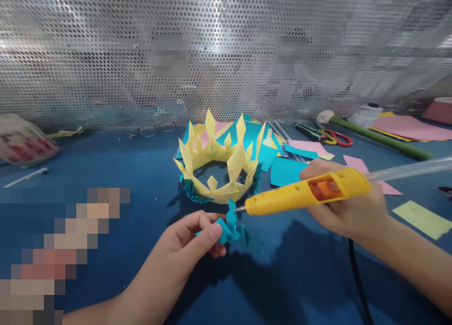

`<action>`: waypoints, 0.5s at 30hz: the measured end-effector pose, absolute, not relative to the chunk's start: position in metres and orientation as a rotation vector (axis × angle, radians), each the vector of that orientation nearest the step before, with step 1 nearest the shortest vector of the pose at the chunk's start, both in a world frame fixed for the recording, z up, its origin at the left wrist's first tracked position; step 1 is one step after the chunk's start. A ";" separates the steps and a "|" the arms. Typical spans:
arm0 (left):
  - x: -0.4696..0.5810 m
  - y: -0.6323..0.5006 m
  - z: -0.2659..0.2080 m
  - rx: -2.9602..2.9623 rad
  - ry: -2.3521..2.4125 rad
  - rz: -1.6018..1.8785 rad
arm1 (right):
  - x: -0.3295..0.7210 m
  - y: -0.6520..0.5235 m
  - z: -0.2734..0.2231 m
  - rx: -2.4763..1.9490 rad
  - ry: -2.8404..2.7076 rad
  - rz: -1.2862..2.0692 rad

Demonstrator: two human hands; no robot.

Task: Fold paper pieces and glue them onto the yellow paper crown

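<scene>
Between the thumb and fingers of my left hand (192,242) is a folded blue paper piece (231,224) with pointed, curling ends. My right hand (339,217) is closed around a yellow hot glue gun (278,198), with a clear glue stick (409,169) coming out of its back. The gun's metal nozzle points left and is at the upper part of the blue paper; whether it touches, I cannot tell. Just beyond my hands stands a pale yellow paper crown (236,167) with pointed tips. Blue folded paper (194,193) sits along its lower edge.
Coloured paper sheets (286,172) lie behind and right of the crown. Scissors (341,138), a green stem-like rod (381,139) and a pale green paper piece (423,220) are to the right. Eyeglasses (157,129) lie near the perforated metal panel (226,57). The gun's black cord (356,278) hangs down.
</scene>
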State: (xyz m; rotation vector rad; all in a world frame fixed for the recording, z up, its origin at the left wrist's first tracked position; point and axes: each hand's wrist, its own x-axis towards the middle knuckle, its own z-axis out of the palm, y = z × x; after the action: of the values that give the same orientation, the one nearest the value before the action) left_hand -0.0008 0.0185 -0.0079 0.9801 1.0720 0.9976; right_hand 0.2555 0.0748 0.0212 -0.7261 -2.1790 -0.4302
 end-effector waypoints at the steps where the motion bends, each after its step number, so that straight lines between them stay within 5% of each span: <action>1: -0.001 0.018 -0.008 0.979 1.074 0.995 | 0.255 0.074 0.021 -0.730 -2.178 -0.438; 15: -0.005 0.016 -0.010 0.994 1.097 0.981 | 0.259 0.076 0.023 -0.775 -2.152 -0.660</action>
State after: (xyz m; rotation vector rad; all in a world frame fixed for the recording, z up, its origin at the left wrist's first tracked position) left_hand -0.0045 0.0164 -0.0096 0.9937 1.0966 0.9808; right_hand 0.2585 0.0762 0.0230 -0.7747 -2.1515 -0.6596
